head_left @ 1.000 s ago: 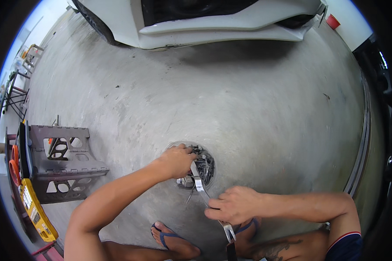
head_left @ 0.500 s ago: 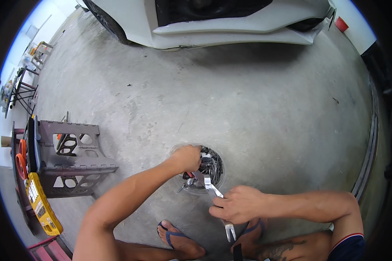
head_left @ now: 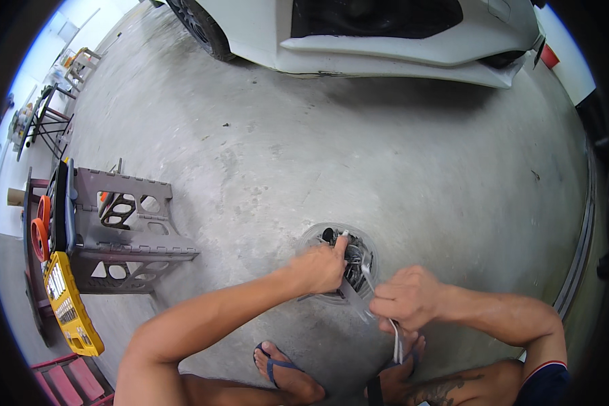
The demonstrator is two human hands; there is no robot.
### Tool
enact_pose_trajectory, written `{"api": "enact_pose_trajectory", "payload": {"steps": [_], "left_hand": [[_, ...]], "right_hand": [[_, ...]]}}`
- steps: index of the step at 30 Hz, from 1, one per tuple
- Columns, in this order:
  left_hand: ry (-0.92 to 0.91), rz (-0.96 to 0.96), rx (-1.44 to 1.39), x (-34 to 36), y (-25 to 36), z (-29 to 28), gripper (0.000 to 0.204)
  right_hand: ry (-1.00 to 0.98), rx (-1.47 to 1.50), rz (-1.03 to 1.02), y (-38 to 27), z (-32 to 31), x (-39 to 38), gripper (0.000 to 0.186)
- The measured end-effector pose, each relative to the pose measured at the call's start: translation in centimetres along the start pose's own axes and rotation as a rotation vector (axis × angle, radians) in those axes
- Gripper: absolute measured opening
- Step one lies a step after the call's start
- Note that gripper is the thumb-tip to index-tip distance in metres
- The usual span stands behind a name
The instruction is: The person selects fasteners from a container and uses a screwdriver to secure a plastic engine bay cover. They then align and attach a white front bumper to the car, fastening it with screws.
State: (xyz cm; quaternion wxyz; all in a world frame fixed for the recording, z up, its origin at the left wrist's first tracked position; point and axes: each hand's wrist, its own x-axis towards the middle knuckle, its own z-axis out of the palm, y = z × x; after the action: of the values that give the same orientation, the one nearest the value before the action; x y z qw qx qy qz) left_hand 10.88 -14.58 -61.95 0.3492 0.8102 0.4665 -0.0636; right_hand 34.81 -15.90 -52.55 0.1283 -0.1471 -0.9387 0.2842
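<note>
A round clear plastic tub (head_left: 374,265) on the floor between my feet holds a jumble of dark and silver metal pieces (head_left: 357,265). My left hand (head_left: 321,268) is over its left side, slightly blurred, with one digit stretched toward the far rim and the others curled; what they hold is hidden. A flat grey strip (head_left: 354,298) slants from beneath this hand over the near rim. Just right of the tub, my right hand (head_left: 407,298) is closed around a long silver metal tool with a forked end (head_left: 398,346). Its upper part reaches over the tub's contents.
A grey folding stool (head_left: 132,233) stands at left, with a yellow socket-set case (head_left: 73,308) and orange-handled scissors (head_left: 40,230) beside it. A red slatted stool (head_left: 74,382) is at lower left. A white car (head_left: 386,57) is ahead. My sandalled feet (head_left: 284,369) flank the tub.
The view has shifted, so the tub and car appear farther right. My left hand has moved nearer over the tub, a digit now extended. My right hand has lifted slightly with the forked tool.
</note>
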Motion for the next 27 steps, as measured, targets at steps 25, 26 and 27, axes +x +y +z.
{"api": "enact_pose_trajectory", "payload": {"steps": [25,26,27], "left_hand": [[-0.186,-0.089,0.174,4.3,2.5,-0.8,0.058],[-0.138,-0.115,0.148,4.4,2.6,-0.5,0.057],[-0.109,-0.150,0.128,4.5,2.4,-0.2,0.057]], "right_hand": [[-0.233,-0.042,0.264,-0.2,1.6,0.0,0.025],[-0.265,-0.047,0.271,-0.3,1.6,0.0,0.025],[-0.263,-0.056,0.269,-0.5,1.7,-0.1,0.024]]}}
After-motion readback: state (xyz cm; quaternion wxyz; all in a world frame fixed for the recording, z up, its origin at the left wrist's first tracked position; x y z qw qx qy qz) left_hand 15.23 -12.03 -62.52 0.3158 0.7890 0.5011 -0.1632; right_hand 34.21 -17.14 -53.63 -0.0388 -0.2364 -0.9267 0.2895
